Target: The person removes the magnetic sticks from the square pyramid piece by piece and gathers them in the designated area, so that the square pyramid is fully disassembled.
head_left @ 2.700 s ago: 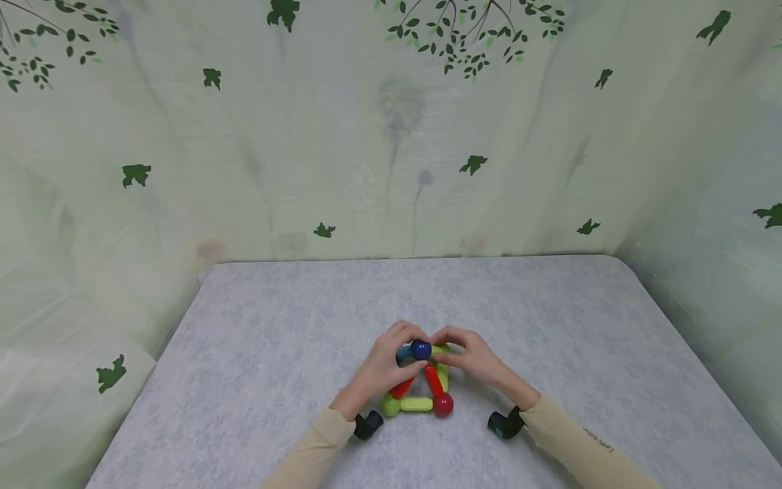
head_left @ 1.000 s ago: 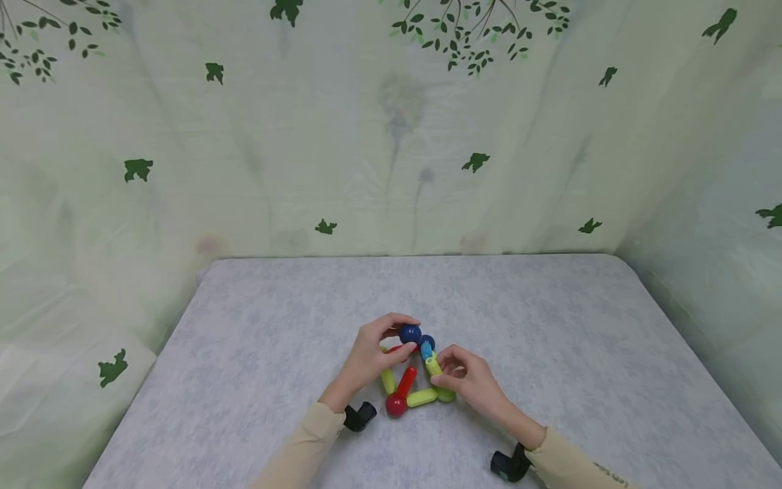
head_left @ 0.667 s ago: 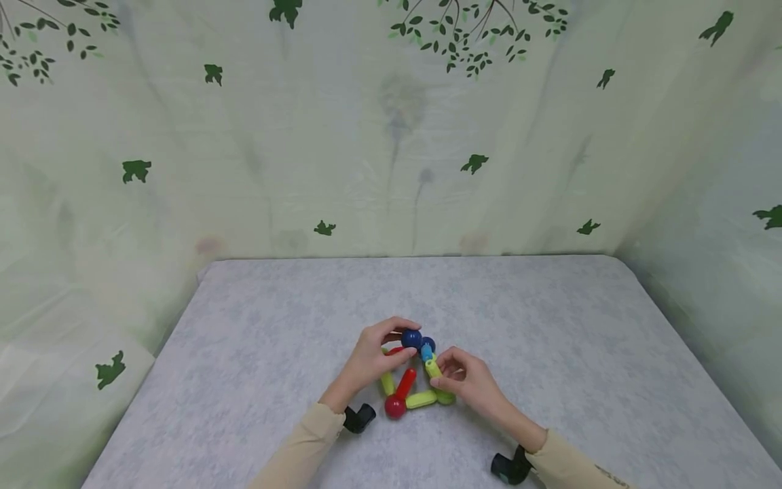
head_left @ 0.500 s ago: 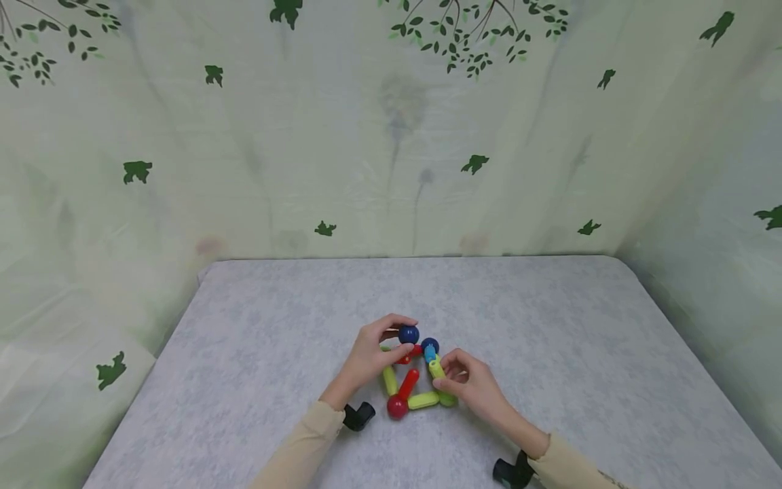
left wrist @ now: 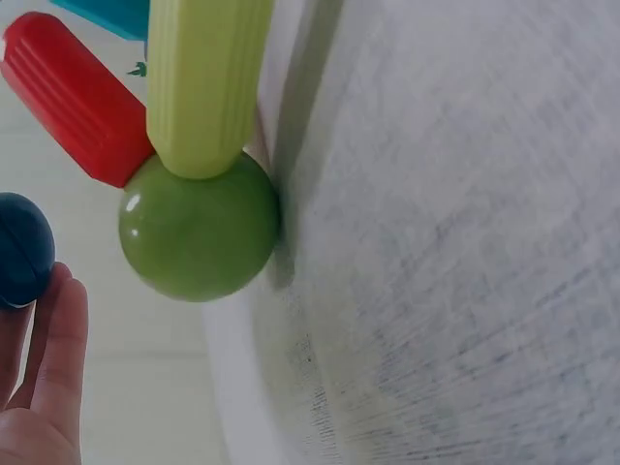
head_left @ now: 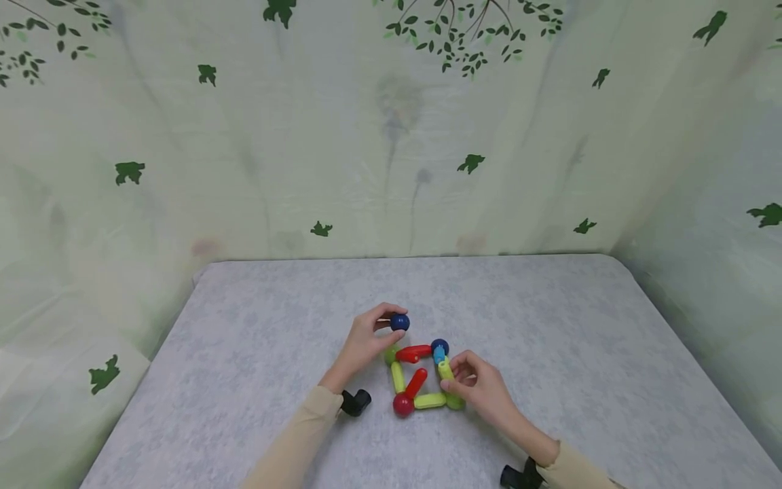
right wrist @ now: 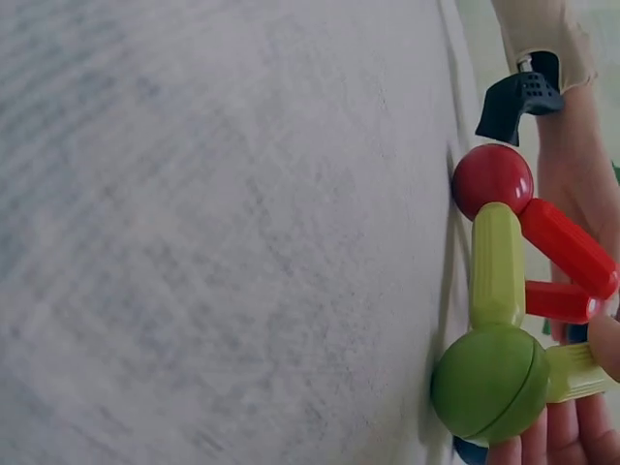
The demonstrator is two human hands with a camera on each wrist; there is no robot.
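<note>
The left hand's grip (head_left: 364, 341), stretched farther forward, pinches a blue ball (head_left: 400, 322); the right hand's grip (head_left: 485, 386), nearer, pinches a yellow-green rod (head_left: 445, 371).

The head view looks forward and down from above the mottled grey tabletop (head_left: 275, 326); both wrist views, rolled sideways, sit low and close. Head and right wrist share one glossy red ball (head_left: 403, 405).

Left wrist view crops the blue ball (left wrist: 24, 250); teal rod (left wrist: 118, 14) likewise.
</note>
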